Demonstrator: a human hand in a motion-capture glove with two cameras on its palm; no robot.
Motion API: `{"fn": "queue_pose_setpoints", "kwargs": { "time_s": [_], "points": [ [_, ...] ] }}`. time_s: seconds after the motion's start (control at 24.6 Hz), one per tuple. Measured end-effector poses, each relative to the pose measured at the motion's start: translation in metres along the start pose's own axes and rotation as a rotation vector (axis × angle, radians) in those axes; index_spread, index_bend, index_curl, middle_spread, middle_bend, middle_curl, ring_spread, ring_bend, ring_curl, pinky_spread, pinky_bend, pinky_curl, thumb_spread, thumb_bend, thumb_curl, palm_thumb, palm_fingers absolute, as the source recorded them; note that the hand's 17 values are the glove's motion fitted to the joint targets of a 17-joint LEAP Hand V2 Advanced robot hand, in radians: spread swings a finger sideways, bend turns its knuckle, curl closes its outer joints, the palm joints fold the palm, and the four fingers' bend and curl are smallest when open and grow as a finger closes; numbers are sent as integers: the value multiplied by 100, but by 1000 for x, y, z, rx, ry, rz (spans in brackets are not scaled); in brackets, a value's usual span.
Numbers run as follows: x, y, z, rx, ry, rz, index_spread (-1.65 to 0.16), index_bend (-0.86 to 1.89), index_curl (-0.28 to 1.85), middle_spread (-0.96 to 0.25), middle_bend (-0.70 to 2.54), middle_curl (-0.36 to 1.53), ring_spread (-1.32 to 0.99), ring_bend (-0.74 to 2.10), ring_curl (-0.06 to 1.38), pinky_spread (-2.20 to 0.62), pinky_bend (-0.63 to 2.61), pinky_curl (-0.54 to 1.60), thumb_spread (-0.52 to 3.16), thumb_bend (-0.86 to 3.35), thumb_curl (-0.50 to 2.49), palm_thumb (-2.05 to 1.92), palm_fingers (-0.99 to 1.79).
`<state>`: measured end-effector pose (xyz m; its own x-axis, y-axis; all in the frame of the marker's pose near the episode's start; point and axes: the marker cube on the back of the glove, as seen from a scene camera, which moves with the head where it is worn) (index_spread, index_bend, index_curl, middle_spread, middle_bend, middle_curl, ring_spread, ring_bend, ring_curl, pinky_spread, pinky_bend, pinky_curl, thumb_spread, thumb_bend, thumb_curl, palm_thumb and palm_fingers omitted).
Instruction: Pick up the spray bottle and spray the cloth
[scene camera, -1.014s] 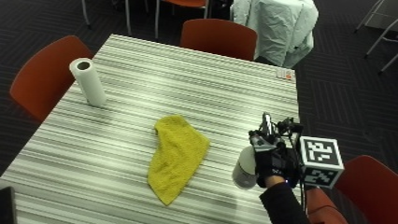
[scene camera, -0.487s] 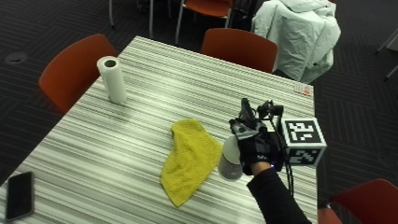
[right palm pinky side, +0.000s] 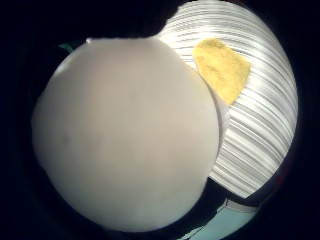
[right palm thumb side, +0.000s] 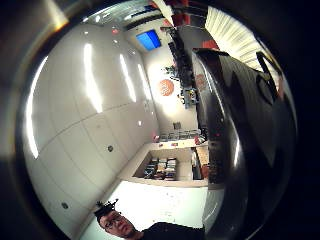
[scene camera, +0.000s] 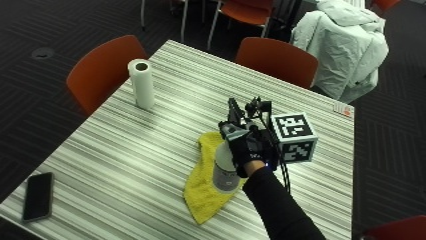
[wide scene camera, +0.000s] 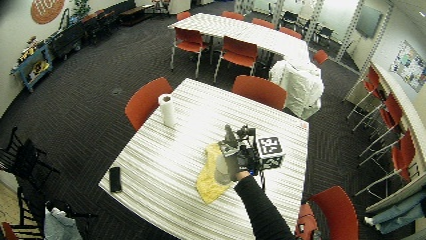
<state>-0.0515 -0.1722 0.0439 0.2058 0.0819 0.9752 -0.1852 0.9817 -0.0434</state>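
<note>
Nearest the camera, on the counter (scene camera: 133, 150)'s near left corner: one black phone (scene camera: 37, 196), flat slab, face up, well apart from everything else. Counter top is a laminate with fine grey-and-white stripes, rectangular.

Mid-counter: one yellow cloth (scene camera: 206, 187), soft terry-looking fabric, crumpled into a long irregular strip lying flat on the stripes. Little-finger palm view shows the same cloth (right palm pinky side: 221, 68) as a rumpled yellow patch on the striped surface.

Over the cloth's right edge: one spray bottle (scene camera: 225, 170), smooth translucent whitish plastic, cylindrical body, dark trigger head on top. Upright. Can't tell from the outside view whether its base touches the cloth or is lifted just off it. In the little-finger palm view the bottle (right palm pinky side: 127, 135) fills most of the view as a smooth pale rounded surface, so it's close against the palm.

Right hand (scene camera: 245, 150), black glove, comes in from the near right edge on a black sleeve. Grip is closed: fingers curled round the bottle's neck and upper body, holding it.

Further back, left side: one paper towel roll (scene camera: 141, 83), white, standing upright on end, hollow core visible on top.

Beyond the counter: two orange moulded chairs (scene camera: 100, 70) pulled up at the far edges, and one white jacket (scene camera: 346, 45) draped over another chair.
</note>
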Motion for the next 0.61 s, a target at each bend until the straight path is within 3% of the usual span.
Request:
{"fn": "queue_pose_setpoints", "kwargs": {
  "time_s": [0.28,0.61],
  "points": [
    [44,-21,2,-33,93,242,-10,40,58,-2,53,58,-11,56,50,5,13,22,77,3,76,123,99],
    [133,-5,-3,-145,216,687,-10,37,59,-3,53,59,-11,60,53,5,14,23,70,-1,79,122,106]
  ]
}}
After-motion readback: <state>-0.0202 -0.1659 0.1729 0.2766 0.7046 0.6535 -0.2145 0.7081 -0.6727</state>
